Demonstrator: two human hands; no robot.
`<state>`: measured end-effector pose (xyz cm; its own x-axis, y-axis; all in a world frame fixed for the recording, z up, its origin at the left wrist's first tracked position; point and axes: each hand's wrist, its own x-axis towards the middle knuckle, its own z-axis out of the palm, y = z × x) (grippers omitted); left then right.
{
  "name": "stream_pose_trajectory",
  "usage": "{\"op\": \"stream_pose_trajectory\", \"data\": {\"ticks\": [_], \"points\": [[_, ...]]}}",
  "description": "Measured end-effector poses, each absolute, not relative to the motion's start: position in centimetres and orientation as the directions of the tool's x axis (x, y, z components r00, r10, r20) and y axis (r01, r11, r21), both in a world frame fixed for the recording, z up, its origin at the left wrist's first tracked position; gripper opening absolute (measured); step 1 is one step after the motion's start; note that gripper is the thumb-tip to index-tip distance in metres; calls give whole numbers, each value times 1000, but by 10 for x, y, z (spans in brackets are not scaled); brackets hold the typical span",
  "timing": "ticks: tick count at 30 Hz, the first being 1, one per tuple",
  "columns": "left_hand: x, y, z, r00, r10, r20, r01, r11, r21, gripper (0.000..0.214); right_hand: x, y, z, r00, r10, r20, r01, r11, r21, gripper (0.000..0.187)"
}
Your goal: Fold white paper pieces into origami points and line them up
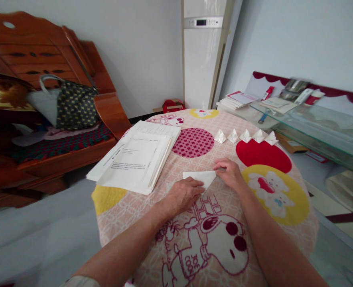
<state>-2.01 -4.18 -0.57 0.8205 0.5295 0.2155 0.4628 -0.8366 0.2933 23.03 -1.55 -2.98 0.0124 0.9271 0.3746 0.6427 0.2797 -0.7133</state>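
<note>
Paper folding at the table here: a white sheet (200, 177), already folded into a pointed wedge, lies on the cloth right in front of the person, between both hands. The left hand (184, 195) is spread flat and open on the sheet's near left part, pinning it down. The right hand (230, 173) has curled fingertips on the right-hand tip, and honestly I can't tell if it's pinching that corner or just pressing it. My take on doing this well: hold the flat palm steady so the paper can't skid on the soft cloth, line the edges up before committing, then run a fingertip along the fold for a sharp crease. Five small folded paper pieces (245, 136) sit in a row further back, well apart from the hands, and a stack of printed pages (137, 159) lies to the left. The round table (176, 165) wears a pink cartoon-dog cloth. Around it are a wooden bench (59, 56) with a patterned bag (73, 105), a tall white air conditioner (202, 56) and a glass shelf (320, 119) with clutter.
</note>
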Motion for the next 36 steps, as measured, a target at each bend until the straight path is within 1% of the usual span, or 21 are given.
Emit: {"op": "stream_pose_trajectory", "data": {"ticks": [6, 10, 14, 16, 18, 20, 26, 30, 33, 36], "points": [[-21, -42, -4, 824, 527, 205, 456, -834, 310, 26, 228, -17, -31, -46, 897, 440, 681, 351, -643, 15], [-21, -44, -4, 823, 529, 205, 453, -830, 326, 27, 227, -18, -31, -115, 887, 447, 688, 395, -609, 23], [-21, -46, -4, 821, 533, 203, 456, -827, 328, 27, 220, -24, -28, -228, 858, 460, 711, 469, -524, 31], [-20, -48, -5, 820, 536, 201, 461, -826, 323, 27, 214, -27, -25, -264, 845, 466, 723, 493, -485, 26], [-20, -49, -6, 815, 544, 201, 472, -823, 315, 27, 208, -29, -22, -271, 838, 474, 737, 497, -457, 16], [-20, -49, -8, 809, 549, 209, 479, -823, 307, 27, 202, -30, -19, -280, 833, 477, 754, 498, -428, 11], [-21, -49, -10, 813, 535, 229, 462, -833, 305, 29, 193, -33, -14, -357, 816, 454, 776, 530, -342, 25], [-22, -49, -8, 818, 529, 225, 455, -835, 308, 30, 194, -39, -11, -378, 800, 466, 763, 554, -332, 25], [-21, -49, -5, 822, 528, 216, 457, -835, 306, 30, 194, -43, -9, -390, 781, 487, 773, 566, -288, 27], [-21, -49, -4, 823, 528, 207, 458, -834, 308, 29, 192, -44, -8, -408, 784, 467, 784, 564, -262, 27]]}}
